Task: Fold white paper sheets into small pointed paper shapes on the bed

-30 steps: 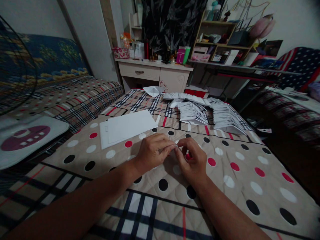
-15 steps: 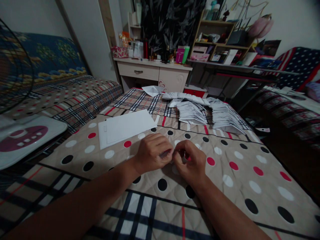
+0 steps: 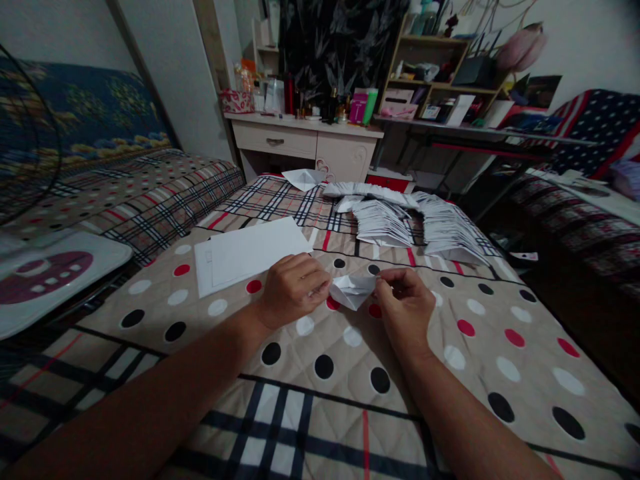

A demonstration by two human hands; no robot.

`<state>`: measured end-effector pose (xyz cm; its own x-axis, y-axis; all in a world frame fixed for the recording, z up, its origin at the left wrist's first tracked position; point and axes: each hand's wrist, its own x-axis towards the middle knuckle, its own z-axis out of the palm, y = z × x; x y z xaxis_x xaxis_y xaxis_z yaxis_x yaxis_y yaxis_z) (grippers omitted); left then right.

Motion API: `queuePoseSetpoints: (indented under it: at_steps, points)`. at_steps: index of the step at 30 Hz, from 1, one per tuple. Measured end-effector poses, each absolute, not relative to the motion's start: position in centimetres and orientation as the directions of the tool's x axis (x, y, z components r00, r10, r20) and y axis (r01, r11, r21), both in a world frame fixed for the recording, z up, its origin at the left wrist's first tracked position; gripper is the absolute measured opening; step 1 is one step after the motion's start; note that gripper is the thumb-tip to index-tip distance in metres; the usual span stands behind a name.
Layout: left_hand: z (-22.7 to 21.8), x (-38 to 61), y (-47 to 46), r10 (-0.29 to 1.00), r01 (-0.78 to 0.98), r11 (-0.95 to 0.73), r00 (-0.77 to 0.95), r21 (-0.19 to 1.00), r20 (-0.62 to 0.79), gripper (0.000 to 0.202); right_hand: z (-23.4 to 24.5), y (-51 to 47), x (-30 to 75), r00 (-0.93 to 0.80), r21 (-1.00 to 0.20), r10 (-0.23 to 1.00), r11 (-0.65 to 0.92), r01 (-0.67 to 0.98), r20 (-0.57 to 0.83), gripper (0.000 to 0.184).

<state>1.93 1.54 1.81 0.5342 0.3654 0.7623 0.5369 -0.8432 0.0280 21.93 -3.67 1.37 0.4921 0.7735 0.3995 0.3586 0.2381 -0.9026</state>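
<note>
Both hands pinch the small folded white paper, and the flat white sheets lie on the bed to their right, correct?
Not quite. The head view shows the left hand and right hand pinching the folded paper, but the flat white sheets lie on the bed to their left, beyond the left hand.

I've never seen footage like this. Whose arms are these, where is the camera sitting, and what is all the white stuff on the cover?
There is no machine here. A person wears a camera on the head, so you look forward and down along their own two bare arms. The left hand and the right hand each pinch one end of a small folded white paper piece, over a beige quilted bedcover with red, black and white dots. Just beyond the left hand lies a stack of flat white paper sheets. Farther back, rows of folded white paper pieces lie overlapping.
</note>
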Motion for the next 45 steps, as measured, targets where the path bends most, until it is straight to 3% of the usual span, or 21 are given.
queuePoseSetpoints:
  at_steps: [7,15,22,30,35,45]
  points:
    - [1.9,2.1,1.3,0.419,0.568,-0.823,0.612,-0.004,0.671,0.013,1.1,-3.5,22.1,0.41,-0.868,0.812,0.22,0.445,0.416,0.003]
    - [2.1,2.2,1.0,0.48,0.558,-0.829,0.738,-0.028,0.475,0.018,0.5,-3.2,23.6,0.195,-0.713,0.811,0.336,0.616,0.551,0.024]
    - [2.6,2.6,0.2,0.586,0.625,-0.781,0.726,0.009,0.359,0.026,0.3,-2.4,25.1,0.08,-0.713,0.932,0.214,0.668,0.355,0.024]
    - [2.0,2.3,1.2,0.623,0.653,-0.755,0.692,0.052,0.364,0.008,1.4,-3.0,24.5,-0.193,-0.554,0.929,0.345,0.758,0.315,0.04]
    - [1.8,2.3,1.2,0.615,0.647,-0.759,0.673,0.077,0.411,0.016,0.6,-2.8,24.5,-0.17,-0.515,0.916,0.35,0.783,0.364,0.013]
    - [1.5,2.1,1.4,0.564,0.599,-0.797,0.692,0.077,0.451,0.008,0.5,-3.0,24.2,-0.113,-0.576,0.92,0.328,0.749,0.376,0.006]
